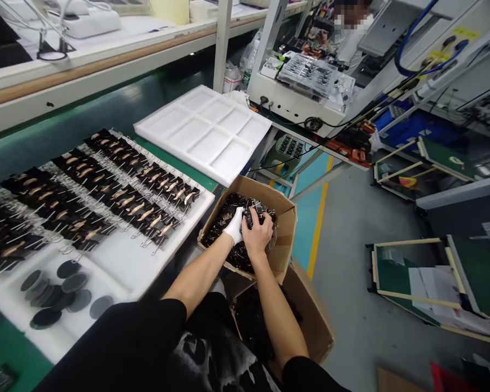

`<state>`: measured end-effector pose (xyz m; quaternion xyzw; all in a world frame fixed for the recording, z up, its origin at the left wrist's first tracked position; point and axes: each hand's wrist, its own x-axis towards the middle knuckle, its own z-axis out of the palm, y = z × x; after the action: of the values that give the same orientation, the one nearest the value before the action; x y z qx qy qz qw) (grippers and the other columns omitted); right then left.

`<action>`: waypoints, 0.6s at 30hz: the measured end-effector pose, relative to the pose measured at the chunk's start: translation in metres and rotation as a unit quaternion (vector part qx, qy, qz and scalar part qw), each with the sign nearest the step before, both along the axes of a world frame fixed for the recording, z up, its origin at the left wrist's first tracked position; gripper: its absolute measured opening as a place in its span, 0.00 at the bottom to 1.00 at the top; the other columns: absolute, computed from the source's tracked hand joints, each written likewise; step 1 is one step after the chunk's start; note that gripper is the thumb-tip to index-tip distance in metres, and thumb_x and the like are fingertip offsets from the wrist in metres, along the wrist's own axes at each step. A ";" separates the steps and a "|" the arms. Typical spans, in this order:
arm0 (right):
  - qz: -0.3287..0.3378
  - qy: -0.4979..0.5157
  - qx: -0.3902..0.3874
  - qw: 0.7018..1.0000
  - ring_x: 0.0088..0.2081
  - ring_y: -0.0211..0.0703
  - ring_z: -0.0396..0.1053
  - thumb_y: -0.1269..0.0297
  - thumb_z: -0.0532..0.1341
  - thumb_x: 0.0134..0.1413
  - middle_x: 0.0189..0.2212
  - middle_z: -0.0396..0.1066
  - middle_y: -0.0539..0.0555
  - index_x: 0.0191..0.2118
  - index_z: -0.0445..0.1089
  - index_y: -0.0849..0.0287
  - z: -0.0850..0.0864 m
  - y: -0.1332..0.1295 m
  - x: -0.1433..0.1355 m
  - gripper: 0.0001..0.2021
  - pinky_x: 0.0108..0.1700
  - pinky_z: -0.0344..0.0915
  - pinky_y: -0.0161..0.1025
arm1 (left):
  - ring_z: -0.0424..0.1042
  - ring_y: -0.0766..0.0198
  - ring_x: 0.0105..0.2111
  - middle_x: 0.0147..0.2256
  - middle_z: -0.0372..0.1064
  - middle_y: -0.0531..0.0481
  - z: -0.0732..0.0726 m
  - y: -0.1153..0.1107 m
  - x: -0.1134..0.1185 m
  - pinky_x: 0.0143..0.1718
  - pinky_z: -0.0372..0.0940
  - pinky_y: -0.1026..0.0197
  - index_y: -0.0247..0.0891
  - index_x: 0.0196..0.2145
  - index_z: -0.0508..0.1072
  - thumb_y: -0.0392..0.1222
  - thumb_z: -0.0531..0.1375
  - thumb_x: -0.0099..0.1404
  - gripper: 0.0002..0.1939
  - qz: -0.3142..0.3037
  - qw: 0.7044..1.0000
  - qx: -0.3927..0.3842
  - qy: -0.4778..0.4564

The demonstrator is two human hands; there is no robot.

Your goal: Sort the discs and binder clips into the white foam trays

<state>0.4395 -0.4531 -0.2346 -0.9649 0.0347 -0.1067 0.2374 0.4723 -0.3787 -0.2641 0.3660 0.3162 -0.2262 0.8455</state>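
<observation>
Both hands down in an open cardboard box [283, 218] just right of the bench edge, near centre of view. The box is full of black binder clips [224, 218] with wire handles.

Left hand [234, 225]: white glove, fingers curled down into the pile, closed on clips. Right hand [256, 233]: bare, fingers bent over a clump of clips at the top of the pile, gripping it. The 2 hands touch each other, side by side. How many clips each holds cannot be told.

A second cardboard box [316, 321] sits nearer, under the right forearm, partly hidden; contents dark and unclear.

Left of the box, on the green bench [8, 348]: a white foam tray [118, 267] with rows of clipped black parts [118, 190] laid diagonally, wire handles pointing near. At the near left of that tray, a loose group of dark round discs [61, 294].

Far of the box: another white tray [206, 130] with 9 shallow bare pockets, lying flat.

Far right: a white machine [298, 100] with a clear cover, cables around it. Another person sits behind it, mostly hidden. Grey floor to the right with a yellow line [319, 218] and green framed boards [400, 272].
</observation>
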 end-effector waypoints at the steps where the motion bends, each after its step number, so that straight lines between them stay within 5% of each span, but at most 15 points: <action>1: 0.004 -0.011 -0.015 1.000 0.61 0.63 0.62 0.54 0.57 0.68 0.60 0.62 0.66 0.62 0.74 0.50 0.001 0.000 -0.003 0.21 0.58 0.64 0.58 | 0.79 0.58 0.44 0.40 0.80 0.42 0.001 -0.002 -0.002 0.54 0.71 0.60 0.34 0.47 0.79 0.68 0.51 0.72 0.33 0.014 1.000 -0.020 -0.002; 7: 0.034 -0.048 -0.078 0.995 0.61 0.64 0.60 0.58 0.59 0.66 0.60 0.63 0.68 0.63 0.73 0.49 0.010 -0.002 -0.014 0.22 0.56 0.63 0.57 | 0.79 0.58 0.41 0.36 0.81 0.43 0.008 -0.005 -0.006 0.54 0.70 0.61 0.34 0.40 0.80 0.65 0.57 0.71 0.29 0.057 0.993 -0.096 0.034; 13: 0.057 -0.036 -0.095 0.993 0.59 0.64 0.62 0.60 0.60 0.64 0.59 0.64 0.69 0.62 0.74 0.50 -0.004 0.003 -0.029 0.22 0.52 0.65 0.56 | 0.77 0.59 0.35 0.28 0.77 0.46 0.006 0.009 -0.022 0.50 0.71 0.61 0.35 0.30 0.78 0.63 0.59 0.71 0.27 0.067 0.986 -0.122 0.091; 18: 0.059 -0.062 -0.107 0.991 0.59 0.67 0.61 0.58 0.61 0.64 0.59 0.63 0.71 0.63 0.73 0.52 0.007 -0.003 -0.033 0.23 0.52 0.64 0.58 | 0.74 0.63 0.31 0.25 0.75 0.47 0.026 0.003 -0.021 0.47 0.70 0.64 0.35 0.28 0.76 0.57 0.57 0.74 0.25 0.082 0.981 -0.151 0.088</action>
<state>0.4061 -0.4562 -0.2273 -0.9767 -0.0486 -0.1552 0.1403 0.4512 -0.3754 -0.2385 0.1859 0.3807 -0.2326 0.8754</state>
